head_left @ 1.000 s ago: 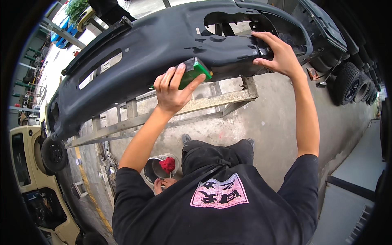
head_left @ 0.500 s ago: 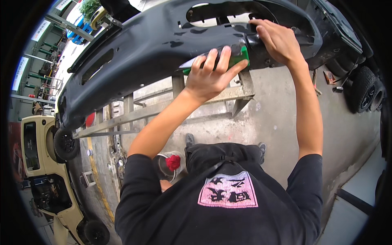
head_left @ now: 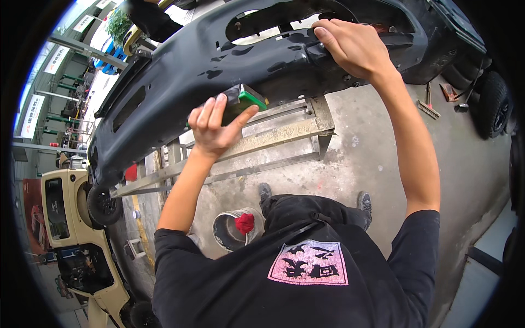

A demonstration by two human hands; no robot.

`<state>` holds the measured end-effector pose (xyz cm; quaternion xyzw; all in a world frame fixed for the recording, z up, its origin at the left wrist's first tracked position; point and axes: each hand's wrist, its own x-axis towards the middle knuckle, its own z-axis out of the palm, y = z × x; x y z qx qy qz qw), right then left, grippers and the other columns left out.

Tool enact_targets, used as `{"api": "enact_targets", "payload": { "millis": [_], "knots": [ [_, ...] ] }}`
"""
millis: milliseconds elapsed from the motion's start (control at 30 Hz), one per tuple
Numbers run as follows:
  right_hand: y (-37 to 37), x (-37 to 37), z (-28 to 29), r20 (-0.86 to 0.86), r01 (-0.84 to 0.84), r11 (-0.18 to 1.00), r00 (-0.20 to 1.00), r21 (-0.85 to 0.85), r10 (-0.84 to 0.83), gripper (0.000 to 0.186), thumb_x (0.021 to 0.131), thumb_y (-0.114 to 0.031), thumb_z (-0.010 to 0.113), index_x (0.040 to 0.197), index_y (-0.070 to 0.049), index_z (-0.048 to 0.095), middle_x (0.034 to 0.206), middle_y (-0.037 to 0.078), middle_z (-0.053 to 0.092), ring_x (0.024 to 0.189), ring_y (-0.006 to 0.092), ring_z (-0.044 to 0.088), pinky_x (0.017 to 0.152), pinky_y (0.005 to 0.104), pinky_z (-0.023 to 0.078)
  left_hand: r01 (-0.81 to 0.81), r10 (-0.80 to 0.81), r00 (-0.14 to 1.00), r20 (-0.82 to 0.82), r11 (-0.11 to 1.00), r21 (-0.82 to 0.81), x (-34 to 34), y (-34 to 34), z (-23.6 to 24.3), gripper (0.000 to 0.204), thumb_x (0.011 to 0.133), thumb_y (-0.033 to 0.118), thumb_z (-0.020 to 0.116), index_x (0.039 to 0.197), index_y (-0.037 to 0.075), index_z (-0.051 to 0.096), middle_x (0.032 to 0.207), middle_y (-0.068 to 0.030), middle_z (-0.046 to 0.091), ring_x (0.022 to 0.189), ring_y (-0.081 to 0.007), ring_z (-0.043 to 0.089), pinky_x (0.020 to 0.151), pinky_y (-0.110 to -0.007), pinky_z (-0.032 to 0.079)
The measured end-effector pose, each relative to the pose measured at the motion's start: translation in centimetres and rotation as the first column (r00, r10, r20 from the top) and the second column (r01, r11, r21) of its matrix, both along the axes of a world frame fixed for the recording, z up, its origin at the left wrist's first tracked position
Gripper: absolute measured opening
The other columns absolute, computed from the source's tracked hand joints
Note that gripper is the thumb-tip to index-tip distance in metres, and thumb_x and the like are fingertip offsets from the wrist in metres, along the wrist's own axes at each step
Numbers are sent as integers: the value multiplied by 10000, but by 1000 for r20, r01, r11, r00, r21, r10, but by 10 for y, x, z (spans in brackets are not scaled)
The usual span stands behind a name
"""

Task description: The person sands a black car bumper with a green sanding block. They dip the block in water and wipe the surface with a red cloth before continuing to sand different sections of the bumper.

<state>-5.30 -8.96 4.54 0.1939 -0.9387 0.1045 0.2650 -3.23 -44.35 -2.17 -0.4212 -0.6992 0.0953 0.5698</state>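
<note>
A large black plastic bumper with oval openings and dark patches lies across a pale metal stand. My left hand grips a green sanding block with grey sheet on it, fingers bent over it, at the bumper's lower face. My right hand rests farther right on the bumper, fingers hooked over the ledge beside the large opening and thumb on the near side.
A bucket with a red rag stands by my feet. A beige vehicle body is at left. A brush, scoop and tyres lie at right. A dark figure appears beyond the bumper.
My left hand swept rightward with the block, then back left. My right hand has shifted leftward and up along the bumper. The other hands beside the bucket are out of sight now.
</note>
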Motion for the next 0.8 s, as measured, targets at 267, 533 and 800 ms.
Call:
{"api": "enact_targets", "payload": {
  "millis": [267,533,800],
  "knots": [
    [0,2,-1,-62,-47,998,997,-49,44,376,1082,-342,355,1146,-95,631,956,117,678,916,356,657,774,447,518,-15,15,1000,13,1000,-4,6,6,11,309,796,299,851,1087,385,791,1219,-74,564,1096,-245,553,857,-323,392],
    [9,1,4,-28,-86,993,996,-75,84,455,1055,-448,426,1124,-82,688,999,139,707,955,349,671,792,430,529,-24,24,996,90,1000,-4,7,75,16,309,847,331,794,1145,410,775,1246,-66,568,1141,-239,528,884,-341,389],
    [35,-2,8,63,75,985,996,-153,-66,618,972,-561,501,768,-26,733,736,245,686,743,435,693,752,544,536,-49,51,995,84,999,-23,15,91,23,350,862,255,756,1169,422,767,1269,-77,583,1119,-236,547,914,-355,380]
  ]
}}
